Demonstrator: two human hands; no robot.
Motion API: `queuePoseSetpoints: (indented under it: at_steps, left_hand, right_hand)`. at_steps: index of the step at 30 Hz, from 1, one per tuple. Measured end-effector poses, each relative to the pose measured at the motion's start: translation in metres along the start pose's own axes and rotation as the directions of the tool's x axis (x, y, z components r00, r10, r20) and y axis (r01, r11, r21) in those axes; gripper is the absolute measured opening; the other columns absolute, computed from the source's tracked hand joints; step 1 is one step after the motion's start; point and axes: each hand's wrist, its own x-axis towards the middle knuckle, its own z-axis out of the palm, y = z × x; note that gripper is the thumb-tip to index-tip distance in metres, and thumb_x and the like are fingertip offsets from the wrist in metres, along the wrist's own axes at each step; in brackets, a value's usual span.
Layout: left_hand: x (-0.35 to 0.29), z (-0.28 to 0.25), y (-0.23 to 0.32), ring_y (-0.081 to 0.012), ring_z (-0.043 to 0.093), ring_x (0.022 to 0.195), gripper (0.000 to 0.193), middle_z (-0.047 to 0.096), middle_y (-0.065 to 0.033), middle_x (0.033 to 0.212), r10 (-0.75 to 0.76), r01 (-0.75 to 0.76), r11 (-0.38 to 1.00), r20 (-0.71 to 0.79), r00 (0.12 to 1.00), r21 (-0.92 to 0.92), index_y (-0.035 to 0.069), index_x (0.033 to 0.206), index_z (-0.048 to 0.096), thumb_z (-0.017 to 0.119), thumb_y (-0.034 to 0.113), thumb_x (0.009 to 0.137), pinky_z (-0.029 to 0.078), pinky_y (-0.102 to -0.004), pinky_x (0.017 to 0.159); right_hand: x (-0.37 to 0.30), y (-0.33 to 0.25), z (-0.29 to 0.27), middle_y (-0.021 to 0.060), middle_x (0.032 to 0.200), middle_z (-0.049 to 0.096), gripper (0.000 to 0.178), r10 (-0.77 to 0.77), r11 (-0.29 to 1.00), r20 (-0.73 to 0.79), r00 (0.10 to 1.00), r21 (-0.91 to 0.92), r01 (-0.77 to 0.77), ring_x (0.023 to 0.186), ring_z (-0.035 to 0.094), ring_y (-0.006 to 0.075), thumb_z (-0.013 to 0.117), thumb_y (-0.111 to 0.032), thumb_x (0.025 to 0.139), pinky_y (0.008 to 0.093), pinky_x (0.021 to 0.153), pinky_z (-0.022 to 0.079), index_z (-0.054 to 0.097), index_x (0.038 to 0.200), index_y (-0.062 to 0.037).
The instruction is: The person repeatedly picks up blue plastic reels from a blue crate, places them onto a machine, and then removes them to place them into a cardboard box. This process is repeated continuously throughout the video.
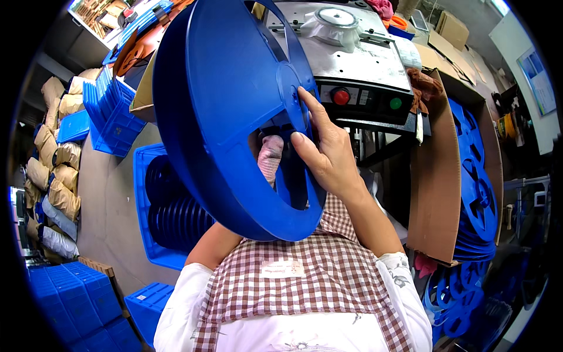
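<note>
Head view: a large blue reel (229,111) fills the upper centre of the frame, tilted so its face slants from upper right down to lower centre. The right hand (325,149) sits at centre, just right of the reel's hub, fingers stretched up over the hub and thumb pressed on the spoke, clasping the reel. The left hand (270,157) is mostly hidden behind the reel; only a patch of pinkish glove shows through an opening between the spokes, so I cannot tell whether it is open or closed. The left forearm comes out below the reel's rim at lower centre.

Behind the reel, at upper centre and right, stands a grey metal machine (363,58) with a round disc on top, a red button (341,96) and a green button (396,103) on its front panel. At right a cardboard box (434,182) stands open on its side, holding a stack of blue reels (478,182). More blue reels lie at lower right. At centre left, under the held reel, a blue crate (146,246) holds a row of reels on edge. Blue crates are stacked at lower left and upper left. Brown sacks (56,170) are piled along the left edge. The person's checked apron (305,276) fills the lower centre.
</note>
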Motion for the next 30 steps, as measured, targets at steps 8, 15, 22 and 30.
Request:
queuePoseSetpoints:
  at_steps: [8,15,22,30]
  left_hand:
    - [-0.003,0.012,0.004,-0.0201,0.052,0.125,0.073,0.046,-0.0091,0.137,-0.02,0.021,0.999,-0.046,0.999,0.025,0.024,0.156,0.013,0.058,0.027,0.099,0.051,-0.0377,0.103]
    - [-0.008,0.011,0.005,-0.0176,0.052,0.119,0.072,0.046,-0.0074,0.135,-0.032,0.031,0.999,-0.054,0.998,-0.018,0.023,0.154,0.015,0.06,0.024,0.098,0.049,-0.0365,0.101]
    - [0.008,-0.007,-0.013,-0.0097,0.053,0.09,0.046,0.052,-0.001,0.106,0.233,-0.249,0.96,0.132,0.964,0.127,0.016,0.139,0.037,0.058,0.013,0.098,0.049,-0.0267,0.078]
    - [0.008,-0.007,-0.018,-0.0037,0.057,0.073,0.048,0.058,0.0017,0.092,0.42,-0.455,0.858,0.183,0.889,0.238,0.012,0.142,0.039,0.057,0.007,0.098,0.051,-0.0197,0.065]
  right_hand:
    - [-0.002,-0.001,-0.002,0.0307,0.112,0.064,0.075,0.06,0.998,0.013,0.998,0.027,-0.06,0.101,0.068,0.0388,0.06,-0.042,0.088,0.0434,0.088,0.054,0.037,0.147,-0.0028]
    - [-0.005,-0.005,-0.002,0.0313,0.114,0.063,0.073,0.044,0.998,0.003,0.999,0.033,-0.045,0.102,0.067,0.0396,0.058,-0.041,0.089,0.0431,0.09,0.052,0.037,0.147,-0.0029]
    - [-0.005,-0.011,-0.007,0.028,0.116,0.063,0.066,0.045,0.979,-0.003,0.999,0.2,-0.043,0.101,0.068,0.0343,0.059,-0.035,0.091,0.0388,0.092,0.05,0.04,0.147,-0.0056]
    - [-0.004,-0.018,-0.006,0.0164,0.107,0.047,0.066,-0.038,0.996,-0.009,0.999,-0.078,0.037,0.099,0.052,0.0263,0.061,-0.044,0.09,0.0384,0.087,0.047,0.045,0.148,-0.0177]
